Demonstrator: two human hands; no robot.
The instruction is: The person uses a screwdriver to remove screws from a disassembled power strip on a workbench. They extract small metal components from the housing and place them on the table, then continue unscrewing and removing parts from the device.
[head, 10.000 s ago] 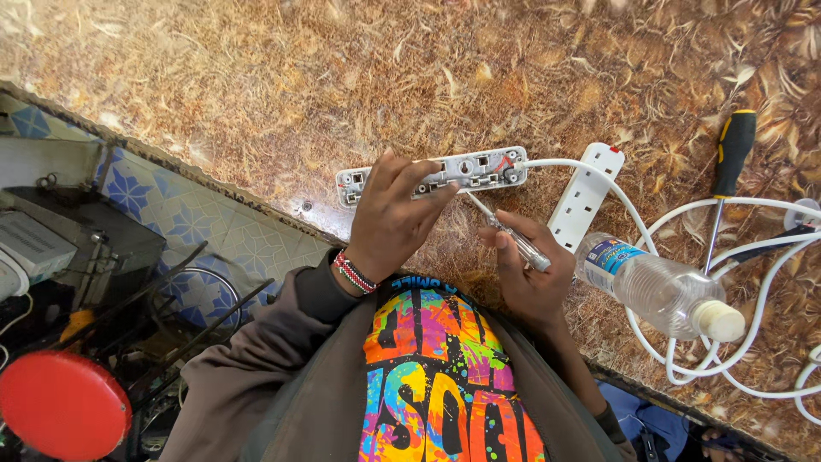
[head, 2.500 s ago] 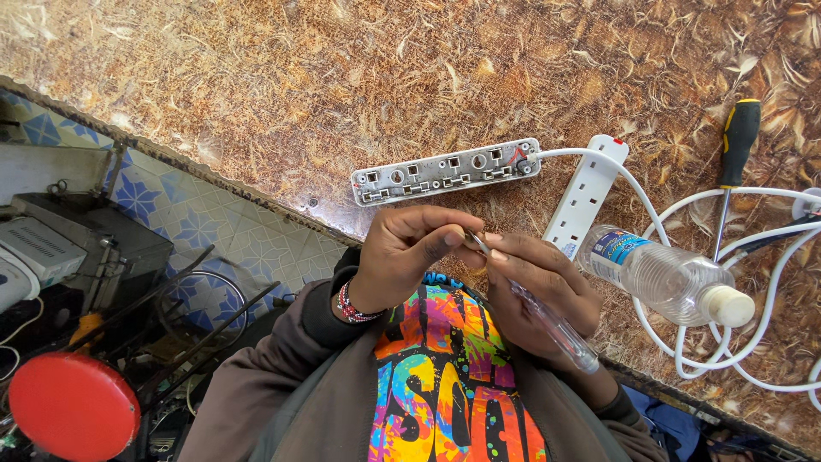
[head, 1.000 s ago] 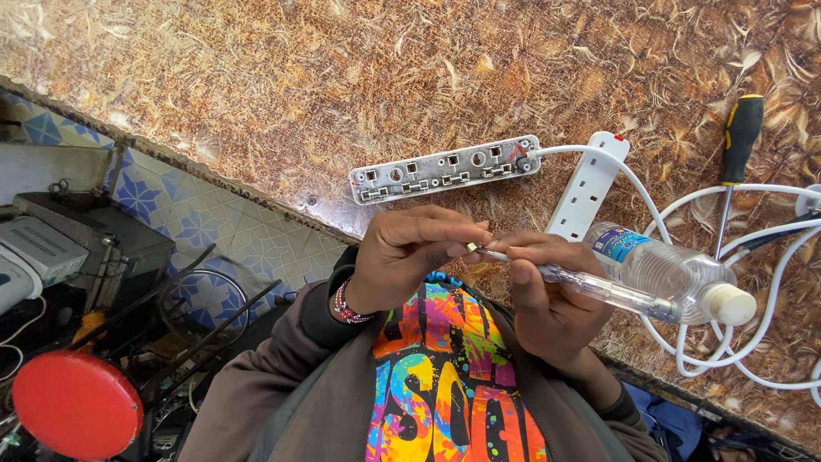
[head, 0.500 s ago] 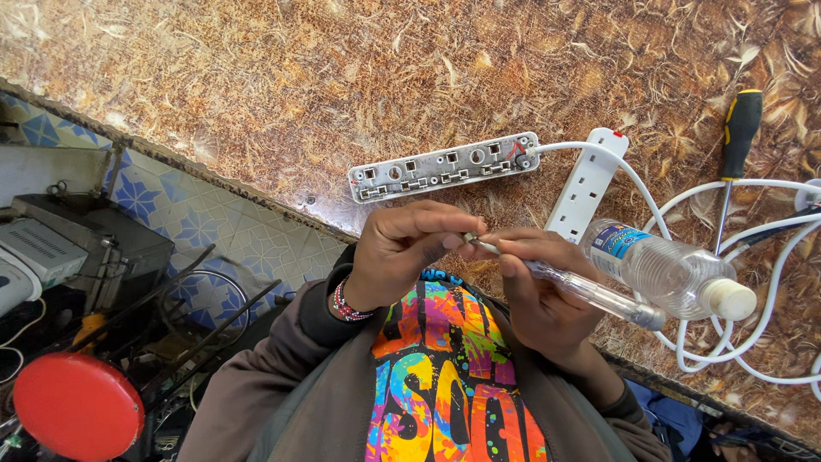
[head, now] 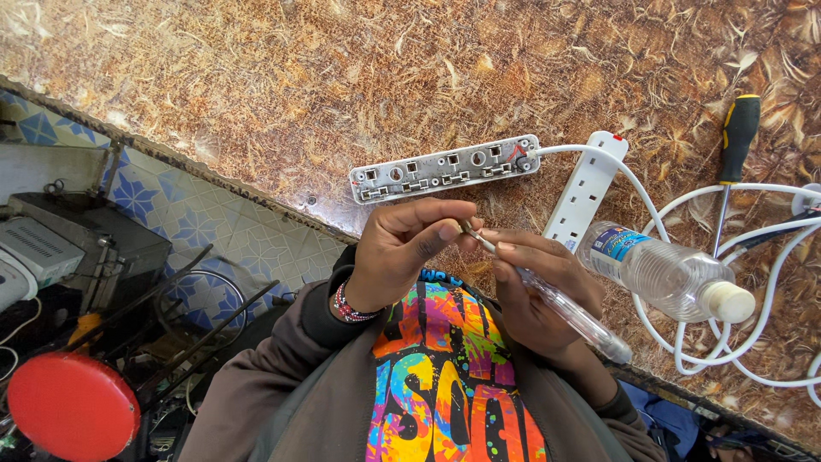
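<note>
Looking down from the head camera, I've got both hands meeting just above the chest, off the table's near edge. The right hand [head: 534,295] is wrapped around a clear-handled tester screwdriver [head: 564,308], handle trailing toward the wrist, metal tip pointing up at the other hand. The left hand [head: 402,252] has its fingers curled, thumb and forefinger pinched at that tip (whether a small part sits in the pinch, I cannot tell). Just beyond the fingers, the opened power strip base [head: 445,168] lies on the brown patterned table [head: 256,77], contacts exposed, its white cable [head: 684,197] looping off to the side. The white strip cover [head: 586,188] lies beside it, touching a clear plastic bottle [head: 663,274] on its side. A black-and-yellow screwdriver [head: 734,141] rests further out.
</note>
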